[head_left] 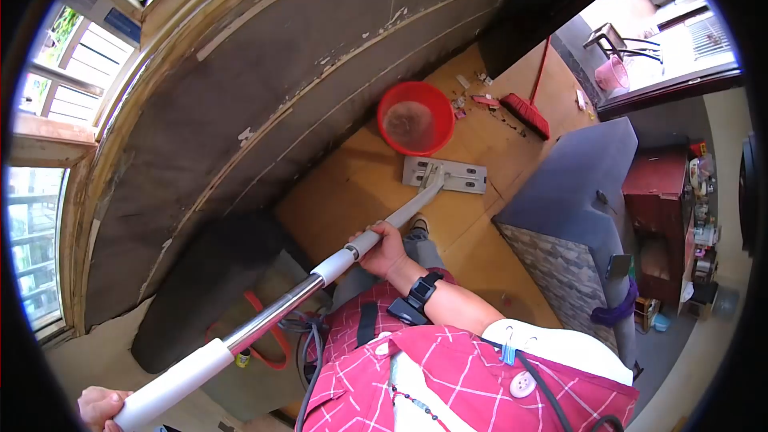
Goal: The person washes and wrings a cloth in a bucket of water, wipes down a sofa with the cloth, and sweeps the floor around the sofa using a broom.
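My right hand [379, 248], with a black watch [424, 291] on its wrist, is closed around the grey lower part of a flat mop's handle [274, 306]. At the lower left, my left hand [102, 409] grips the white end of the same handle. The mop's grey rectangular head [466, 177] rests on the tan floor. Just beyond it stands a red bucket [438, 118] with murky water inside. I cannot see a mop pad from above.
A red broom [526, 115] and scattered litter [485, 101] lie beyond the bucket, near a doorway. A sofa-like piece under a grey cover [560, 184] stands at right. The dark wall [264, 104] runs along the left. A pink bucket [612, 74] sits outside.
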The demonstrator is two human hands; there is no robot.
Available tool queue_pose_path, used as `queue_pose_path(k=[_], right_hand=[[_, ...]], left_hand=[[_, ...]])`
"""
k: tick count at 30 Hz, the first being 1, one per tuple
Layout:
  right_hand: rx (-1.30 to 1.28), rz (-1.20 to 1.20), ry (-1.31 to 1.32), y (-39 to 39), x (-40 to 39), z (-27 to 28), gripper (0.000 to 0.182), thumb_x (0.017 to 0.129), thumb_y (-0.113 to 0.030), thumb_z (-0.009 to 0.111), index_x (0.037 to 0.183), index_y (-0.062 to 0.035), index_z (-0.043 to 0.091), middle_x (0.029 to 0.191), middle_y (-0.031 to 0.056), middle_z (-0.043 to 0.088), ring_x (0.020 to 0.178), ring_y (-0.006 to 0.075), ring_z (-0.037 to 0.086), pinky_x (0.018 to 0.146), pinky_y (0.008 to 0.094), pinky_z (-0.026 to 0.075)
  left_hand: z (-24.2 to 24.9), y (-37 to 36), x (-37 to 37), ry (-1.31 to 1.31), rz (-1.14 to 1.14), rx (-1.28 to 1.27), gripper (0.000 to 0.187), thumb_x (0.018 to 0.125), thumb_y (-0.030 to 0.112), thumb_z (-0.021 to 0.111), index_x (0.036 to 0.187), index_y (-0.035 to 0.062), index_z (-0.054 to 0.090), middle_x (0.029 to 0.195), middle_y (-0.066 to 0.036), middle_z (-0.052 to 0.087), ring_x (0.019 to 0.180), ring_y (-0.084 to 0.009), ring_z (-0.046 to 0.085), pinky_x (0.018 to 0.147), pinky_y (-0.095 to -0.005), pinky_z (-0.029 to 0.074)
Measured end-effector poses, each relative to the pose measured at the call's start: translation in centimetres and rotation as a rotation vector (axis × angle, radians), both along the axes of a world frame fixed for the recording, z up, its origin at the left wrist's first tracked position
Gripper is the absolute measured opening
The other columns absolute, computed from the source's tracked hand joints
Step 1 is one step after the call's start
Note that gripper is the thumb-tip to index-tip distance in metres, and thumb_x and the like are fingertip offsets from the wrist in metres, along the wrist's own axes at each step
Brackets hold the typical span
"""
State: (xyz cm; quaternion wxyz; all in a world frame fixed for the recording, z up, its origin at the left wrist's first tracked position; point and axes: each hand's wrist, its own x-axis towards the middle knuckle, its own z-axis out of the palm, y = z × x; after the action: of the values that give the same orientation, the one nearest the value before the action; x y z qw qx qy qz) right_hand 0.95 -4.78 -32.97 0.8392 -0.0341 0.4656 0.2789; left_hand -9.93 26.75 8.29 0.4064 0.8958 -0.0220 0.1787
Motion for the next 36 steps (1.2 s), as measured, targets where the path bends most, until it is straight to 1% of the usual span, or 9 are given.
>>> queue_pose_path(k=[10,14,16,20,24,27,30,34,36], right_hand=[[-0.094,-0.064,-0.092,-12.6,4.2,-2.9,0.014,0.068,-0.020,0.057,0.074,-0.0079,0.054,0.072,0.0119,0.056,0.072,0.0301,0.057,0.075,0.0434,0.049],[-0.101,-0.202,-0.260,-19.2,7.4,-7.6,0.017,0.067,-0.023,0.053,0.077,-0.0083,0.053,0.070,0.0104,0.056,0.068,0.0273,0.056,0.065,0.0418,0.049],[-0.268,-0.213,-0.328,-21.8,9.3,-8.9,0.017,0.067,-0.023,0.053,0.076,-0.0089,0.053,0.067,0.0099,0.056,0.061,0.0272,0.056,0.059,0.0409,0.049],[-0.839,-0.060,-0.423,-25.2,10.3,-5.0,0.019,0.084,-0.028,0.051,0.078,-0.0108,0.052,0.064,0.0046,0.055,0.058,0.0185,0.056,0.052,0.0315,0.048],[-0.675,0.246,-0.349,-28.2,9.4,-7.7,0.021,0.081,-0.030,0.053,0.084,-0.0100,0.056,0.072,0.0073,0.060,0.067,0.0225,0.060,0.061,0.0396,0.052],[-0.382,0.250,-0.441,-29.7,7.0,-11.5,0.022,0.083,-0.028,0.051,0.088,-0.0079,0.059,0.082,0.0064,0.064,0.078,0.0219,0.062,0.075,0.0413,0.052],[-0.349,0.224,-0.445,-25.0,2.9,-8.5,0.022,0.082,-0.024,0.052,0.092,-0.0057,0.060,0.088,0.0087,0.064,0.082,0.0234,0.062,0.080,0.0433,0.051],[-0.416,0.262,-0.330,-20.1,1.1,-4.6,0.029,0.082,-0.026,0.054,0.098,-0.0028,0.061,0.097,0.0114,0.066,0.087,0.0246,0.064,0.079,0.0368,0.054],[-0.427,0.472,-0.446,-22.9,3.0,-8.5,0.029,0.083,-0.028,0.055,0.099,-0.0048,0.061,0.093,0.0088,0.067,0.081,0.0213,0.065,0.070,0.0306,0.057]], left_hand=[[-2.6,-14.4,3.2,0.005,0.052,0.067,0.034,0.081,0.025,0.054,0.080,-0.0077,0.062,0.072,-0.022,0.063,0.064,-0.0297,0.061,0.061,-0.0372,0.051],[-5.1,-18.7,4.9,0.078,-0.153,0.007,0.036,0.075,0.024,0.057,0.078,-0.0113,0.064,0.071,-0.029,0.063,0.064,-0.0341,0.064,0.062,-0.0356,0.052],[-6.5,-21.0,6.0,0.091,-0.228,0.012,0.032,0.077,0.021,0.059,0.088,-0.0091,0.065,0.078,-0.022,0.065,0.069,-0.0290,0.063,0.061,-0.0347,0.050],[-9.5,-24.0,5.7,0.036,-0.256,0.095,0.033,0.082,0.031,0.055,0.084,0.0013,0.068,0.075,-0.022,0.067,0.048,-0.0230,0.058,0.046,-0.0311,0.042],[-7.8,-23.0,2.6,0.177,-0.287,-0.060,0.022,0.072,0.013,0.062,0.086,-0.0028,0.069,0.081,-0.023,0.066,0.055,-0.0264,0.063,0.047,-0.0312,0.047],[-8.2,-19.8,-1.3,0.004,-0.252,-0.129,0.021,0.067,0.004,0.059,0.085,-0.0036,0.068,0.080,-0.020,0.066,0.060,-0.0306,0.065,0.052,-0.0330,0.052],[-7.7,-16.2,-5.4,-0.075,-0.134,-0.261,0.018,0.068,0.005,0.058,0.082,-0.0026,0.066,0.078,-0.015,0.066,0.065,-0.0291,0.066,0.058,-0.0324,0.053],[-7.7,-13.5,-4.1,-0.169,-0.014,-0.287,0.007,0.073,0.011,0.064,0.073,0.0045,0.062,0.064,-0.005,0.062,0.057,-0.0173,0.062,0.052,-0.0261,0.047],[-7.2,-13.1,-3.8,-0.329,0.058,-0.256,0.011,0.071,0.013,0.066,0.068,0.0042,0.060,0.062,-0.007,0.060,0.054,-0.0178,0.060,0.050,-0.0273,0.046]])
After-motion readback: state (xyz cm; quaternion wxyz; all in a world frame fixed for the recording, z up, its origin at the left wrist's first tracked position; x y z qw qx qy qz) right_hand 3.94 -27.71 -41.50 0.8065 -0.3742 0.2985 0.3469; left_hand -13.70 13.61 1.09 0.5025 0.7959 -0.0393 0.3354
